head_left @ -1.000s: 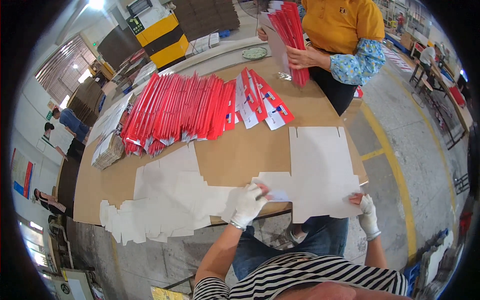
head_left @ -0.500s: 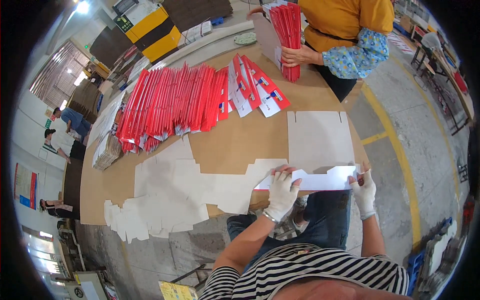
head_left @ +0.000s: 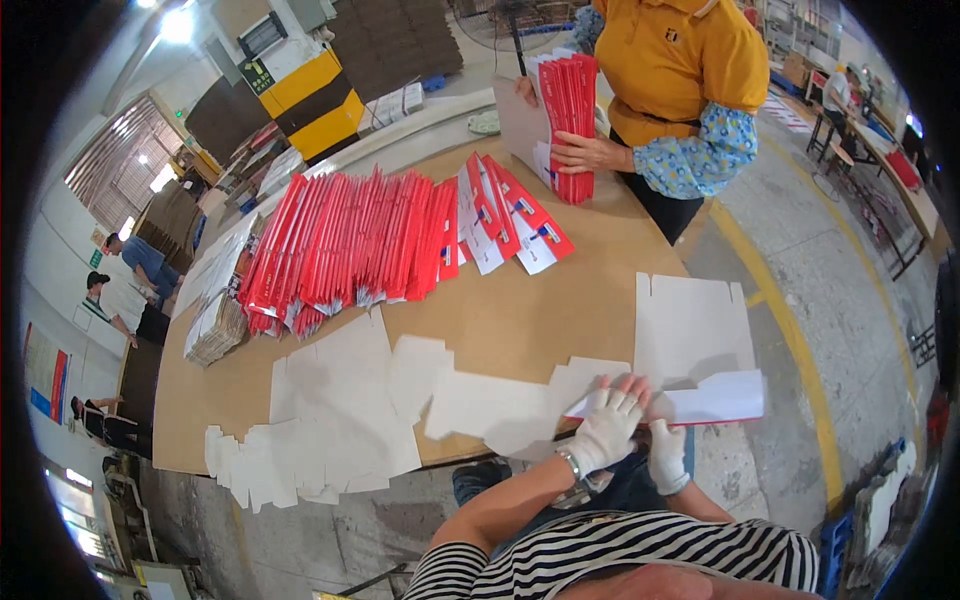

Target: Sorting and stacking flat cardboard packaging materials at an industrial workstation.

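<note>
A flat cardboard blank (head_left: 695, 330), pale on top, lies at the table's near right, with a long notched flap (head_left: 715, 400) folded over along its near side. A thin red edge shows on the fold. My left hand (head_left: 606, 432), in a white fingerless glove, presses flat on the flap's left part with fingers stretched. Close beside it, my right hand (head_left: 668, 458), gloved alike, is closed at the near edge of the blank; its fingers are partly hidden. To the left, more pale blanks (head_left: 345, 385) overlap, some reaching past the table's near edge.
Red-and-white folded cartons (head_left: 345, 235) stand in a long row on the brown table (head_left: 520, 320). Beside them is a stack of flat cardboard (head_left: 215, 335). Across the table a co-worker (head_left: 680, 80) in yellow holds a bundle of red cartons (head_left: 568, 120).
My right hand has moved left along the folded edge, from the blank's right end to beside my left hand. The blank sits farther right and lower in view; the view has shifted too.
</note>
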`<state>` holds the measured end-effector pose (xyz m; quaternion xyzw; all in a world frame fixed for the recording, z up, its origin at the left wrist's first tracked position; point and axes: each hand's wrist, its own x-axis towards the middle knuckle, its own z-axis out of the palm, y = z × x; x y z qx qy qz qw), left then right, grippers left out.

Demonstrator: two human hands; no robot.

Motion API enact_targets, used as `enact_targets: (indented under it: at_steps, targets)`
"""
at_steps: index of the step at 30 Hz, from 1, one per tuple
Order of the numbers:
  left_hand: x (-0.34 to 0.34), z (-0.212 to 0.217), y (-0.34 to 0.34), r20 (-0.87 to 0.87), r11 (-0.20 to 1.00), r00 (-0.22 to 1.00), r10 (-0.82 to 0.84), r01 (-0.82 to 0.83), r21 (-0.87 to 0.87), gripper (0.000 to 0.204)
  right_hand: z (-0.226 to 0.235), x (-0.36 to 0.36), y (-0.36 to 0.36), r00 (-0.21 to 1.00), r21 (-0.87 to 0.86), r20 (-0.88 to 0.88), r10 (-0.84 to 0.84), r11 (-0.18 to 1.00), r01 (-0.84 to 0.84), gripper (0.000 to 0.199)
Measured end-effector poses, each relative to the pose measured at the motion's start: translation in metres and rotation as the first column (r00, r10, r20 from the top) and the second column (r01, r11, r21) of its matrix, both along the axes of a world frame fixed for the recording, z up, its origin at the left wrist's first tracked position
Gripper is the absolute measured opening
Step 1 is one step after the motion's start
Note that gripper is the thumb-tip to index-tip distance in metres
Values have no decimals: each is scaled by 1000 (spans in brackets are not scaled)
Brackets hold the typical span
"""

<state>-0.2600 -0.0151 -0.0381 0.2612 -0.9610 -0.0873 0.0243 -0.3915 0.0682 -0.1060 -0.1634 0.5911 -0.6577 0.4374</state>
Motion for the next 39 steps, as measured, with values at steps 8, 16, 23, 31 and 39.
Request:
enact_targets:
  at_steps: [8, 16, 23, 31, 39]
  targets:
    - [28, -12, 4, -28, 941, 989, 146, -130, 313, 92, 73, -14, -28, -100, -90, -985, -144, 905, -415, 55]
    - [159, 7, 26, 118, 985, 984, 137, -122, -123, 80, 64, -51, -49, -316, 231, -944, 95, 873, -429, 48]
    - [225, -1, 0, -458, 977, 864, 207, -204, 57, 25, 53, -68, -54, -236, 233, -962, 133, 852, -469, 48]
    - [176, -12, -24, -532, 764, 564, 631, -570, 302, 21, 58, -70, -41, 88, 123, -979, 184, 879, -461, 62]
    - [168, 8, -22, -124, 876, 868, 480, -483, 12, 91, 105, 6, -61, -428, 491, -864, 264, 624, -608, 70]
